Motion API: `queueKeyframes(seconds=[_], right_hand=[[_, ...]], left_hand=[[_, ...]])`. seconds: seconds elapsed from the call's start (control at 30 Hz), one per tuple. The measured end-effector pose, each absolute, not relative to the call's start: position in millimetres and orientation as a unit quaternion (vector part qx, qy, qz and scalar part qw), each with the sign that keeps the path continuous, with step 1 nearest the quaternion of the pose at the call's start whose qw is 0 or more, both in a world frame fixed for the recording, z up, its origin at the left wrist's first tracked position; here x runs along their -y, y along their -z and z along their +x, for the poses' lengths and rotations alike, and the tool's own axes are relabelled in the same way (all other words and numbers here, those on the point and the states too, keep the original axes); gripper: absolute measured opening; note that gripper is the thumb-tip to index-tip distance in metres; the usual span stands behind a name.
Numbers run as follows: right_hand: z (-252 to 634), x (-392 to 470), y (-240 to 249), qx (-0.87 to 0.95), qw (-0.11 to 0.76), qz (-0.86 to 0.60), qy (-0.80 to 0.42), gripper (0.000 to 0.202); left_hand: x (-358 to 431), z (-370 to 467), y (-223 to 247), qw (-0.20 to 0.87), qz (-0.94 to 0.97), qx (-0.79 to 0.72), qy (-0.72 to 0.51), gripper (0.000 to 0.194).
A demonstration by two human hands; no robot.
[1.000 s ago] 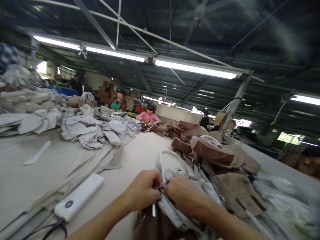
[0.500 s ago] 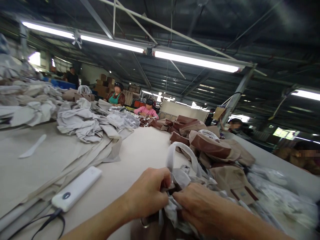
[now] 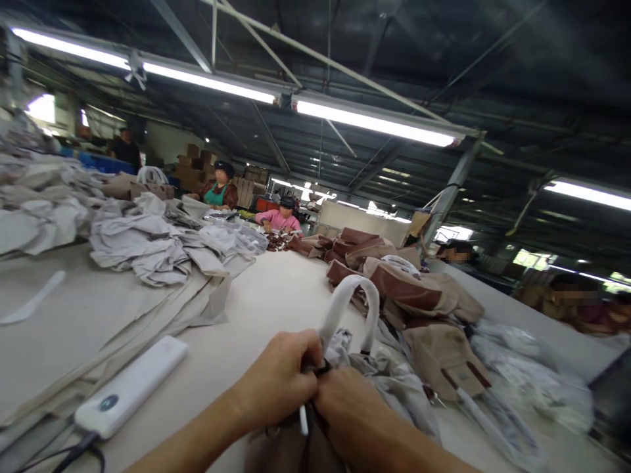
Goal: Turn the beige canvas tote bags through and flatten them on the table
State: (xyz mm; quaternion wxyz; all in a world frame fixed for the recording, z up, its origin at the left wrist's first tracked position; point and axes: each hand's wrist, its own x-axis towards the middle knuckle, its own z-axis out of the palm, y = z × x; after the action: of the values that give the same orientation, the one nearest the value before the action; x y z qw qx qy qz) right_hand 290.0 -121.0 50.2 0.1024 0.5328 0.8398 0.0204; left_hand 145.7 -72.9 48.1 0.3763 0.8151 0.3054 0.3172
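Note:
My left hand [image 3: 276, 384] and my right hand [image 3: 352, 410] are pressed together low in the middle, both pinching the top of a brown bag [image 3: 286, 453] wrapped in crumpled grey paper [image 3: 394, 387]. A white padded handle [image 3: 348, 309] arches upright just above my fingers. A small white tag or strip [image 3: 303, 420] hangs between my hands. What my fingertips pinch is hidden by the hands themselves.
A white power bank [image 3: 131, 387] with a cable lies at my left on the beige table [image 3: 276, 295]. Brown bags [image 3: 409, 289] pile to the right, grey cloth [image 3: 152, 243] to the left. A white plastic tool [image 3: 32, 305] lies far left. Other people sit at the table's far end.
The white handle has risen upright from lying flat. My hands have closed in against each other. The view has shifted right, so the power bank sits further left.

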Motion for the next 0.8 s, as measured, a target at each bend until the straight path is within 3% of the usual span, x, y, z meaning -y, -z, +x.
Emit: queueKeyframes(seconds=[0.07,0.13,0.23,0.3,0.37,0.47,0.67,0.8], right_hand=[[300.9,128.1,-68.6,-0.863,0.033,0.503,0.036,0.016],[313.8,137.1,-86.2,-0.870,-0.099,0.474,0.093,0.013],[329.1,147.0,-100.4,-0.791,-0.246,0.560,0.013,0.019],[334.1,147.3,-102.7,-0.724,-0.205,0.657,-0.034,0.040],[336.2,143.1,-101.8,-0.699,-0.109,0.707,-0.001,0.057],[339.8,134.9,-93.7,-0.727,-0.054,0.684,0.012,0.053],[356.9,146.1,-56.5,-0.807,-0.246,0.524,-0.114,0.054],[363.4,164.1,-52.9,-0.824,-0.276,0.414,-0.271,0.061]], left_hand=[[71.5,142.2,-48.6,0.379,0.809,-0.314,-0.321,0.018],[73.3,138.7,-49.8,0.380,0.804,-0.315,-0.332,0.016],[80.7,136.4,-49.5,0.374,0.799,-0.310,-0.353,0.018],[85.6,137.7,-47.9,0.362,0.801,-0.317,-0.355,0.022],[88.0,139.6,-45.9,0.345,0.807,-0.321,-0.357,0.023],[85.5,139.2,-43.7,0.354,0.802,-0.320,-0.361,0.023],[79.6,133.4,-43.5,0.442,0.751,-0.334,-0.360,0.020],[78.6,139.7,-44.7,0.430,0.748,-0.352,-0.362,0.018]])
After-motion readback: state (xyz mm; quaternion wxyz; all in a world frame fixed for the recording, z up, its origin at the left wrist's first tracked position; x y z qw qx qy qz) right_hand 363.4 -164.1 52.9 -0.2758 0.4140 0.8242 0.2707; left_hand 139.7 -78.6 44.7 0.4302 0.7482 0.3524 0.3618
